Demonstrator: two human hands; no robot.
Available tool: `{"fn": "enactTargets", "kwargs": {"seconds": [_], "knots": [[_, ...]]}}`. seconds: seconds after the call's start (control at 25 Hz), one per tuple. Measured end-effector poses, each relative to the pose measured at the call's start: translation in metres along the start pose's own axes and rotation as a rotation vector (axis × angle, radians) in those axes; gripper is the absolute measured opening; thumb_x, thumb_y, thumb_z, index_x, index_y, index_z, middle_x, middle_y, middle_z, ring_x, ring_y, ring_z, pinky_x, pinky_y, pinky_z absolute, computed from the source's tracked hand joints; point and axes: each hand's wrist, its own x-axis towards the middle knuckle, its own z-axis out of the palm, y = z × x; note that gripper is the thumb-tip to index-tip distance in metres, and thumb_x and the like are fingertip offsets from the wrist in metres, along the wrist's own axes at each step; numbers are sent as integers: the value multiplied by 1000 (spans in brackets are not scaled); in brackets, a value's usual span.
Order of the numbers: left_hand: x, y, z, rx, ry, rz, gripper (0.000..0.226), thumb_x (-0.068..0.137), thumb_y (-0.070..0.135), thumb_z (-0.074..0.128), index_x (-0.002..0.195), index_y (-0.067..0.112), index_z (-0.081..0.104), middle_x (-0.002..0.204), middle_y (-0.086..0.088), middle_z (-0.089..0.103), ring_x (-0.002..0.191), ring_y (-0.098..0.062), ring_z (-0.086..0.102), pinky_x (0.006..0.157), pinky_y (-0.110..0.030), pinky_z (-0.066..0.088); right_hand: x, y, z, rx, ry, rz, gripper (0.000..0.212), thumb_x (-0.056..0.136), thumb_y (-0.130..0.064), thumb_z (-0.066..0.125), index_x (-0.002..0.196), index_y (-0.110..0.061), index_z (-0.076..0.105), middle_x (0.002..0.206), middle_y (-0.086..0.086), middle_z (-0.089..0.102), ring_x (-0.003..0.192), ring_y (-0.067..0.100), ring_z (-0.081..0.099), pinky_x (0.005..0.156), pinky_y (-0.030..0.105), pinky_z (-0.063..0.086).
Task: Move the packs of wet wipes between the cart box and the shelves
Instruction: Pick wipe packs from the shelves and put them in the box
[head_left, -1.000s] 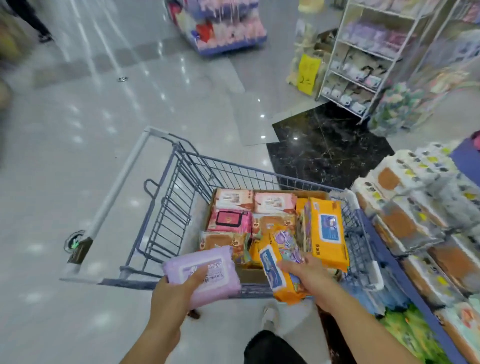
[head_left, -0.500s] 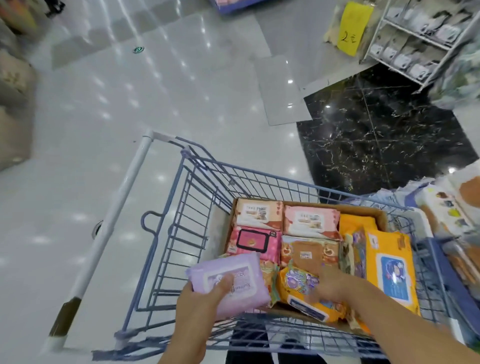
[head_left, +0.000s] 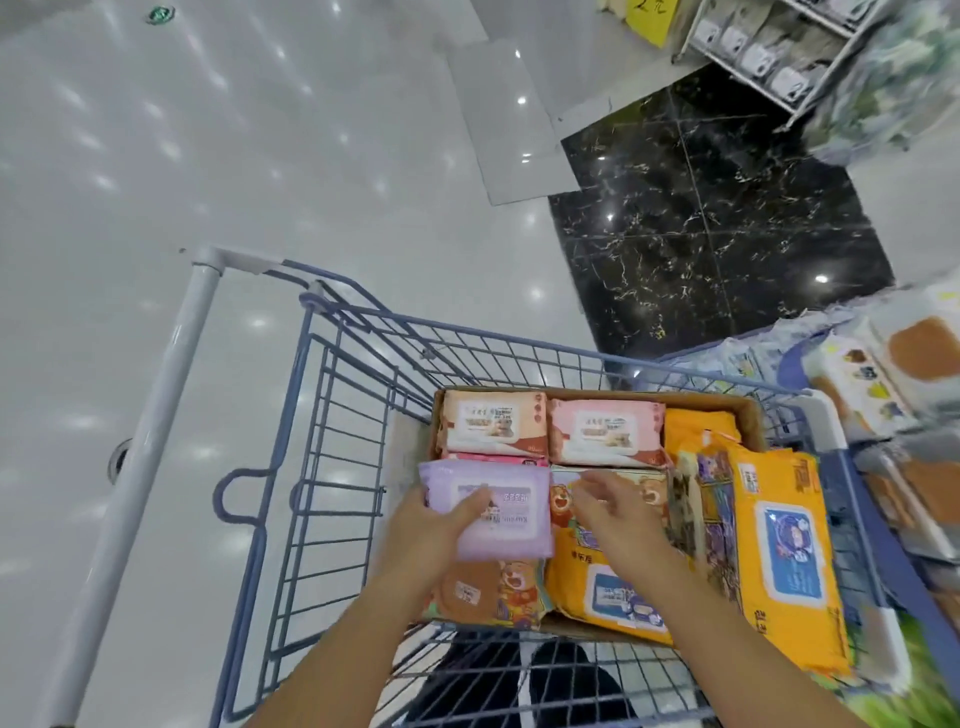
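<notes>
Head view, looking down into a shopping cart.

- Far left: white cart handle (head_left: 156, 415) runs diagonally over pale glossy floor (head_left: 260, 156).
- Blue wire cart (head_left: 337, 441); a cardboard box (head_left: 748, 410) sits inside it, filled with packs of wet wipes.
- Left hand (head_left: 423, 535) grips a lilac pack (head_left: 519, 525) at the box's left edge, thumb curled onto the label side, fingers hidden beneath. The pack is held flat just above the other packs, partly covering a pink-and-black pack (head_left: 498, 458).
- Below the lilac pack lies a brown bear-print pack (head_left: 488, 592), flat.
- Back row: a peach pack (head_left: 493, 421) and a pale pink pack (head_left: 605, 431), side by side, labels up.
- Right hand (head_left: 618, 519) is over the box's middle, fingers spread apart and holding nothing, above a bear-face pack (head_left: 563, 504); whether it touches, cannot tell.
- A yellow pack (head_left: 613, 587) lies flat near the front wall.
- Right side of box: tall orange packs (head_left: 779, 545) stand on edge, leaning against the cart's wire side.
- Far right: shelves (head_left: 883, 374) stacked with white-and-brown packs, blurred.
- Upper right: black marble floor tile (head_left: 717, 218) and a white rack (head_left: 753, 57).
</notes>
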Motion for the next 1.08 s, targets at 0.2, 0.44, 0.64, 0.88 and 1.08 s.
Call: {"fn": "enactTargets", "kwargs": {"seconds": [0.2, 0.44, 0.64, 0.88, 1.08], "knots": [[59, 0, 2, 132, -97, -11, 24, 98, 54, 59, 107, 34, 68, 105, 8, 75, 97, -16, 73, 85, -37, 59, 29, -21, 48, 174, -108, 64, 53, 95, -34, 67, 142, -30, 44, 127, -8, 61, 109, 14, 63, 82, 31, 59], [92, -12, -2, 550, -74, 55, 45, 102, 60, 43, 100, 22, 68, 96, 1, 69, 90, -21, 65, 71, -32, 47, 44, -16, 61, -125, -95, 110, 56, 94, -45, 62, 142, -24, 45, 130, -2, 63, 112, 22, 61, 90, 37, 51], [82, -4, -2, 632, -92, 16, 43, 99, 52, 49, 113, 15, 66, 107, -7, 69, 99, -30, 66, 92, -45, 55, 23, -24, 42, -259, -30, 97, 40, 103, -39, 48, 136, -16, 53, 128, 6, 63, 105, 23, 59, 85, 33, 47], [7, 33, 44, 511, -4, 409, 44, 98, 25, 60, 140, 11, 55, 131, 0, 54, 127, -22, 52, 109, -43, 45, -30, -19, -1, 109, 213, 118, 45, 102, -46, 47, 140, -23, 51, 133, -4, 56, 116, 14, 54, 93, 31, 42], [-82, 45, 128, 432, -345, 488, 34, 104, 29, 54, 137, 24, 54, 126, 14, 52, 123, -12, 53, 100, -28, 39, -121, 31, -57, 463, 468, 170, 41, 102, -48, 47, 131, -21, 58, 132, -4, 60, 120, 16, 57, 105, 40, 45]]}}
